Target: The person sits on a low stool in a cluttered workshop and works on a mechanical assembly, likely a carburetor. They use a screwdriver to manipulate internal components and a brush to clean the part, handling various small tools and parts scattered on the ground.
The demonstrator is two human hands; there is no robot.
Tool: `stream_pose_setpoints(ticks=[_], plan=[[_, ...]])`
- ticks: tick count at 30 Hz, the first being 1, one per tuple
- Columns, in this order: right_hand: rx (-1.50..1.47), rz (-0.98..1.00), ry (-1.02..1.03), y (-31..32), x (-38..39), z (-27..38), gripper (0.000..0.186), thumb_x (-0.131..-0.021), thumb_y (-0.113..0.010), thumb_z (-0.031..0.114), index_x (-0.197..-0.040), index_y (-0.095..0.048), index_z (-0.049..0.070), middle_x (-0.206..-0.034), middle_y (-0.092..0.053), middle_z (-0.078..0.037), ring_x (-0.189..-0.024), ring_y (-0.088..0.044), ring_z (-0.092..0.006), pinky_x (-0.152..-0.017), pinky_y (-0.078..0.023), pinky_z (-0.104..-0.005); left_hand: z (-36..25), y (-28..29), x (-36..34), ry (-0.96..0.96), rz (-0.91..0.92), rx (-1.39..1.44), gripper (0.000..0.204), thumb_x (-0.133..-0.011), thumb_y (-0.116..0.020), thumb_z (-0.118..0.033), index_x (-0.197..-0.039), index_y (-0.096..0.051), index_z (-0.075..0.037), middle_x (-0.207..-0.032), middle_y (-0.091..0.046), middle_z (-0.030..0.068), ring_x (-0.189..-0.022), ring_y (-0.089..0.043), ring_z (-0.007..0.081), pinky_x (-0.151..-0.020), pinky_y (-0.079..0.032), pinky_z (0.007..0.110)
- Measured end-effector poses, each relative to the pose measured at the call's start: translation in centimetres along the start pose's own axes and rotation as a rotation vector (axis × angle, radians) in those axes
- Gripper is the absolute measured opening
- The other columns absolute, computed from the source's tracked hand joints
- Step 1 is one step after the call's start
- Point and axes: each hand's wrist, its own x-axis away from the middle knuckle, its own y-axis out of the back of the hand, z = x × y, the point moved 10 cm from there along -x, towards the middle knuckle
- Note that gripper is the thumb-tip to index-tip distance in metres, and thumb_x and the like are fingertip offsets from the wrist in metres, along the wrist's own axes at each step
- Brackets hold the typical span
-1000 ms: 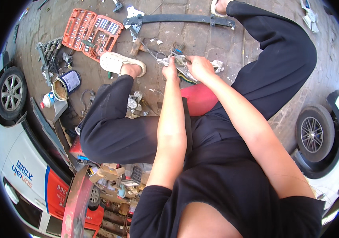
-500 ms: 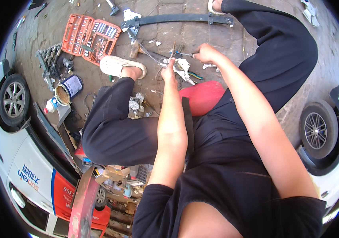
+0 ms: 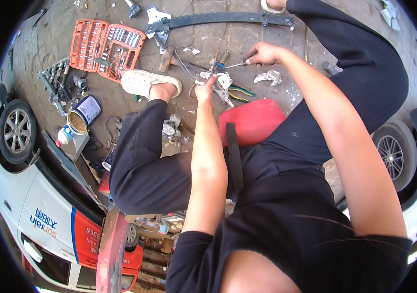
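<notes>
My left hand (image 3: 204, 90) is closed around a small silver metal part (image 3: 203, 78), with a thin rod standing up from it beside the thumb. In my right hand (image 3: 264, 53) is a screwdriver (image 3: 234, 65), its shaft reaching left to the part; the exact contact point is too small to tell. A white-and-silver metal piece (image 3: 224, 81) sits just right of my left hand. Below it lie pliers with green and yellow handles (image 3: 241, 92). A hammer (image 3: 166, 60) rests on the ground to the left, partly hidden behind the part.
An orange socket set case (image 3: 88, 47) lies unfolded at the far left. Beyond my hands stretches a long black bar (image 3: 218, 19). A crumpled white scrap (image 3: 268, 77) is on the paving. A red seat (image 3: 252, 119) is under me; an open can (image 3: 85, 113) stands left.
My right hand has moved up and slightly right, still gripping the screwdriver. My left hand keeps its hold on the metal part. The whole view has shifted a little.
</notes>
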Motion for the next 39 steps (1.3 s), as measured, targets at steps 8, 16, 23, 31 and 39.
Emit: stream_pose_setpoints(ticks=[8, 16, 23, 31, 39], plan=[[-0.025, -0.661, -0.062, -6.2, 8.5, 0.4, 0.027, -0.08, -0.061, 0.024, -0.106, -0.066, 0.018, -0.091, -0.066, -0.015, -0.086, -0.063, -0.0324, -0.077, -0.049, -0.0408, 0.0, -1.4, 2.1, -0.057, -0.03, 0.133, 0.024, -0.073, -0.073, -0.009, -0.094, -0.065, -0.002, -0.089, -0.065, 0.0015, -0.08, -0.058, 0.0125, -0.074, -0.045, 0.028], [-0.309, -0.855, -0.084, -9.9, 10.5, -0.3, 0.031, -0.082, -0.06, 0.021, -0.112, -0.063, 0.013, -0.098, -0.064, -0.016, -0.093, -0.062, -0.0324, -0.08, -0.049, -0.0386, -1.1, -1.9, 2.4, -0.143, -0.147, -0.109, 0.023, -0.071, -0.075, -0.012, -0.085, -0.064, 0.001, -0.082, -0.067, 0.0061, -0.069, -0.058, 0.0144, -0.065, -0.046, 0.032], [-0.396, -0.864, -0.105, -10.8, 9.6, -1.5, 0.033, -0.082, -0.06, 0.023, -0.114, -0.062, 0.017, -0.097, -0.065, -0.015, -0.092, -0.062, -0.033, -0.08, -0.049, -0.0413, -1.2, -1.7, 3.6, -0.105, -0.229, -0.146, 0.02, -0.071, -0.074, -0.013, -0.085, -0.067, 0.0, -0.081, -0.068, 0.007, -0.067, -0.06, 0.0161, -0.065, -0.047, 0.034], [-0.181, -0.736, 0.002, -7.6, 8.7, -0.2, 0.028, -0.08, -0.063, 0.023, -0.105, -0.066, 0.011, -0.095, -0.066, -0.016, -0.089, -0.064, -0.0306, -0.079, -0.049, -0.0381, -1.0, -1.0, 1.0, -0.122, -0.046, -0.065, 0.022, -0.071, -0.073, -0.012, -0.09, -0.066, -0.002, -0.086, -0.067, 0.0044, -0.076, -0.06, 0.0162, -0.071, -0.046, 0.032], [-0.154, -0.596, 0.013, -6.8, 8.4, 1.0, 0.031, -0.08, -0.063, 0.026, -0.108, -0.065, 0.014, -0.101, -0.065, -0.013, -0.094, -0.062, -0.0289, -0.082, -0.048, -0.0365, -1.3, 0.7, -0.7, 0.034, 0.048, -0.112, 0.034, -0.07, -0.075, -0.013, -0.099, -0.063, -0.002, -0.095, -0.065, 0.0059, -0.084, -0.058, 0.0169, -0.077, -0.044, 0.032]])
